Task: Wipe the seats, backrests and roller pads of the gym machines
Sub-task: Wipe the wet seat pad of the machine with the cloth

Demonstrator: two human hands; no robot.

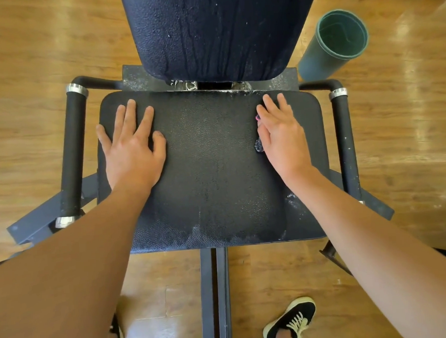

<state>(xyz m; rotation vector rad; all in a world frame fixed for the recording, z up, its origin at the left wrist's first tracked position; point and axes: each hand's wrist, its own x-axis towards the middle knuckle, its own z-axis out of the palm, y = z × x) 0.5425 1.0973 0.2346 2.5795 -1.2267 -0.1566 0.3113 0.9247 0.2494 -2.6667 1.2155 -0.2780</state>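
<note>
**Operator:** What faults are possible from this state?

**Technician:** Moisture is the main one. The backrest [221,30], at 12 o'clock, carries wet streaks, and whitish residue lies along the 6 o'clock edge of the seat [212,174]. Runoff from the backrest would probably re-soil the seat. A loaded palm could also slip on damp vinyl.

**Operator:** How are the hands placed?

**Technician:** The left hand [132,153] lies flat at the seat's 9 o'clock side, fingers straight and spread, holding nothing. The right hand [282,139] lies flat at 3 o'clock, fingers straight, pressing on a small dark item [259,146] that shows at its thumb-side edge. It may be the wiping cloth, but too little shows to tell. No finger curls round it, so it could slide free mid-stroke.
</note>
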